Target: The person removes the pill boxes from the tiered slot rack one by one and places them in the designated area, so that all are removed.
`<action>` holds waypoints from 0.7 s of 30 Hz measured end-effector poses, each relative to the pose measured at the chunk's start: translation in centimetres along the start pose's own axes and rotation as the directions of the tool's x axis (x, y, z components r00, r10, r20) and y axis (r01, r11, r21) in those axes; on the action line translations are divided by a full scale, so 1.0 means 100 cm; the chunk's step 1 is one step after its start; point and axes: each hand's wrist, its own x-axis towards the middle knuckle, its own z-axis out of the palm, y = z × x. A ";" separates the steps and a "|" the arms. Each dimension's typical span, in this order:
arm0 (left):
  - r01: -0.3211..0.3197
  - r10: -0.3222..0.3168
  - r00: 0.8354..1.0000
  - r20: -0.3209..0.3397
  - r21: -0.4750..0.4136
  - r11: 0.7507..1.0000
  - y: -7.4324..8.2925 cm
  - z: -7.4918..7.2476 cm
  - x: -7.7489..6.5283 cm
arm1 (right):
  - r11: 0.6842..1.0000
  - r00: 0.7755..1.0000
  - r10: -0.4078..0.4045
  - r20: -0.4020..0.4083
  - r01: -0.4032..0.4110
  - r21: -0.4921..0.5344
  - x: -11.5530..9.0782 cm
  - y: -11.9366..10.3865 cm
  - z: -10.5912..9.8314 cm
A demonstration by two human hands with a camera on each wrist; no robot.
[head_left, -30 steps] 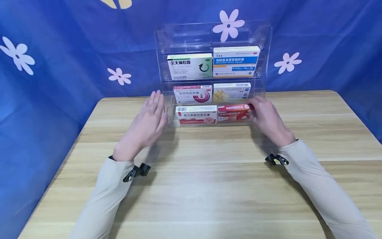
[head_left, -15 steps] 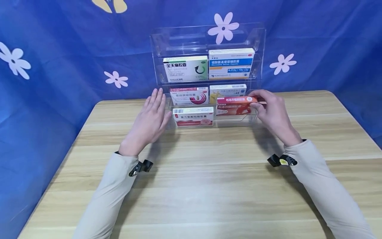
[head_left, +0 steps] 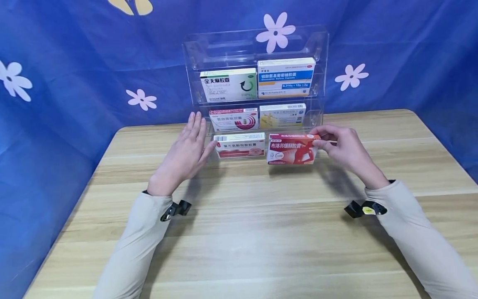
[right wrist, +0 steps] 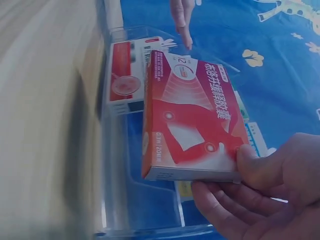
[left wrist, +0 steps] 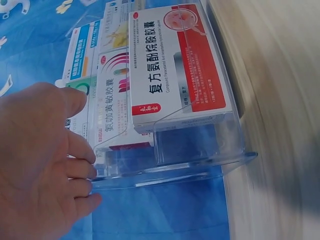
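Observation:
My right hand (head_left: 345,151) pinches a red medicine box (head_left: 292,149) by its right end, thumb in front and fingers behind. In the right wrist view the red box (right wrist: 192,117) is held in front of the clear tiered rack (right wrist: 107,200), off its bottom tier. My left hand (head_left: 183,155) has its fingers straight beside the rack's left side; whether it touches the rack I cannot tell. Nearest to that hand, a white and red medicine box (head_left: 240,145) sits in the bottom tier, also large in the left wrist view as a white and red box (left wrist: 177,65).
On the middle tier stand a pink and white box (head_left: 234,119) and a yellow and white box (head_left: 282,115). Above them are a green and white box (head_left: 228,85) and a blue and white box (head_left: 286,77). Behind the wooden table (head_left: 239,232) hangs a blue flowered cloth (head_left: 93,62).
My right hand has lifted the red box up out of the bottom tier, then brought it forward and down in front of the rack. The left hand has stayed nearly still beside the rack.

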 end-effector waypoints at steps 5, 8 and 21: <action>0.001 -0.001 1.000 -0.008 -0.006 1.000 0.001 0.002 0.000 | 1.000 0.997 0.029 0.073 -0.028 -0.002 -0.002 0.010 0.002; 0.008 -0.008 1.000 -0.017 -0.008 1.000 0.001 0.002 0.000 | 0.998 0.988 0.048 0.148 -0.052 0.024 0.000 0.015 0.005; 0.018 -0.018 1.000 -0.009 -0.012 1.000 0.003 -0.001 0.000 | 0.779 0.859 0.231 0.458 -0.445 0.441 0.007 0.040 0.024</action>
